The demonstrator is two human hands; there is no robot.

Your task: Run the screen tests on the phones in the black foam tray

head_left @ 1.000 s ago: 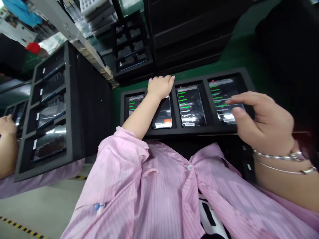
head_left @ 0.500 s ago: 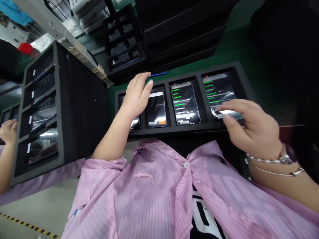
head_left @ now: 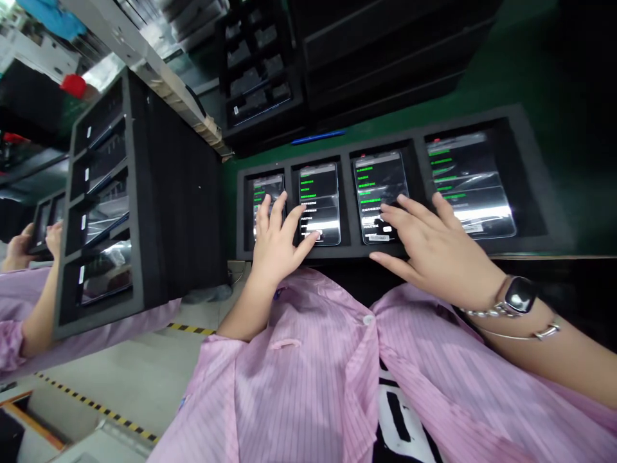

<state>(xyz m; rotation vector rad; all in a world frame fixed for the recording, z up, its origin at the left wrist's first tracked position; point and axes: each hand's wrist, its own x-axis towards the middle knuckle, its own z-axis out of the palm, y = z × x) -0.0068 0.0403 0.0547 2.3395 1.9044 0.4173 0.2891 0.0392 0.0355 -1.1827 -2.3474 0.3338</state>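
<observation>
Several smartphones lie face up in one row, each in its own compartment of a black foam tray [head_left: 344,212]. My left hand [head_left: 277,244] is open, fingers spread, over the lower parts of the leftmost phone [head_left: 268,186] and the second phone [head_left: 321,186]. Its thumb is at the second phone's lower screen. My right hand [head_left: 429,251] is open too, with its fingertips at the lower screen of the third phone [head_left: 380,177]. To its right lies the rightmost phone [head_left: 470,183]. Lines of green text show on all these screens. Whether the fingertips touch the glass I cannot tell.
On the left stands a stack of black foam trays [head_left: 139,212] holding more phones. Behind it, a co-worker's hand [head_left: 19,247] shows. A blue pen [head_left: 318,137] lies beyond my tray on the green table [head_left: 385,122]. Another compartmented tray [head_left: 260,96] sits farther back.
My left hand has come down towards the near side of the first two phones. My right hand has moved left from the rightmost phone to the third. The second phone's dark screen now shows green text.
</observation>
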